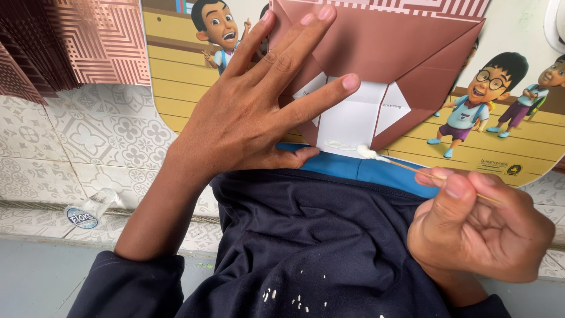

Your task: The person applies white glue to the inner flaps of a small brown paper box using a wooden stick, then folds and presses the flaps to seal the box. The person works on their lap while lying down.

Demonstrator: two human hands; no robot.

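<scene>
My left hand (253,100) lies flat with fingers spread on a folded brown paper envelope (406,53), pressing its left flap down. The envelope rests on a yellow cartoon-printed board (176,76) across my lap. My right hand (477,227) pinches a thin wooden stick (412,168) whose tip carries a blob of white glue (366,152). The tip touches the white inner bottom edge of the envelope (353,121), where a streak of glue lies.
A stack of brown patterned papers (70,41) lies at the upper left on the patterned tile floor (100,141). A small clear plastic cup (91,209) lies on its side at the left. My dark shirt (306,247) fills the lower middle.
</scene>
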